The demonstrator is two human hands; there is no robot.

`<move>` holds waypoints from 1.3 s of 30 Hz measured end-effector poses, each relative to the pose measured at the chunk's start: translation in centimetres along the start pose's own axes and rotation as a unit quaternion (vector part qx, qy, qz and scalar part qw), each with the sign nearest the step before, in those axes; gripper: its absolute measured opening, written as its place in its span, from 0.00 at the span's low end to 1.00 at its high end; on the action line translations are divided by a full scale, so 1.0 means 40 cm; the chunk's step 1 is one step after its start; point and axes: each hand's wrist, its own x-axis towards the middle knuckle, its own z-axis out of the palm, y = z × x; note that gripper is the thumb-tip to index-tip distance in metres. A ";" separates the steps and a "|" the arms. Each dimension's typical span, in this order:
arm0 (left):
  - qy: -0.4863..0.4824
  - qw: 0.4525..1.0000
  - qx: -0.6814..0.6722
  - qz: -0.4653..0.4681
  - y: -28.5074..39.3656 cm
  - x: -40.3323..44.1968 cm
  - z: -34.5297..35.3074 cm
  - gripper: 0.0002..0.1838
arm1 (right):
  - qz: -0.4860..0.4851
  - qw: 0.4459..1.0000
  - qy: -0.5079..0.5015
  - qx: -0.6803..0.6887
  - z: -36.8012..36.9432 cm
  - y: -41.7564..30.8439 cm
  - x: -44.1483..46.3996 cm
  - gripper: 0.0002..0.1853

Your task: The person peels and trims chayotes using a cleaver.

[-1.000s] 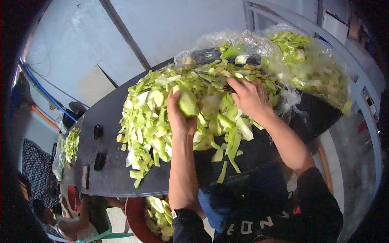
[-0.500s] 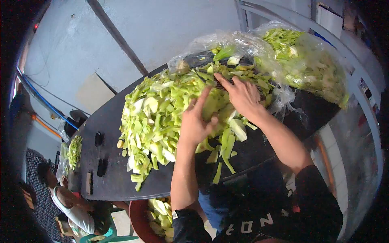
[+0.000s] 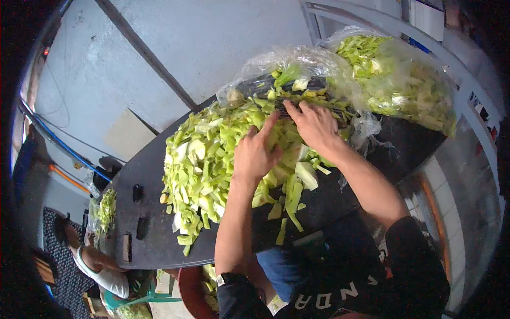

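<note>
Black, curved-edged tabletop bears a broad heap of pale-green vegetable slices; left hand lies over its middle, right hand nearer its far-right side; neither hand's grip is determinable.

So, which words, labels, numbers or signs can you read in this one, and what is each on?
"A", "D", "N", left to right in view: on the person's dark shirt.
Further mark beside the "N": too partial to read.
Small white tag on the left sleeve: too small to read.
No other legible text shows.
</note>
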 end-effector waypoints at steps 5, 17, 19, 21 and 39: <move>-0.067 0.996 -0.003 -0.057 -0.037 0.055 -0.030 0.46 | -0.037 0.999 -0.008 -0.031 0.004 -0.006 -0.003 0.28; -0.166 0.974 0.144 -0.058 -0.010 0.094 -0.088 0.46 | -0.071 0.997 0.018 -0.029 0.020 -0.021 -0.012 0.28; -0.141 0.977 0.143 -0.069 -0.049 0.112 -0.123 0.43 | -0.073 0.996 0.046 -0.014 0.028 -0.016 -0.010 0.27; 0.028 0.997 -0.003 -0.075 -0.120 0.132 -0.148 0.39 | -0.057 0.996 0.069 0.008 0.013 -0.004 -0.002 0.24; 0.283 0.370 -0.858 -0.218 -0.112 0.045 0.043 0.23 | -0.012 0.885 0.095 0.456 -0.066 -0.162 -0.039 0.09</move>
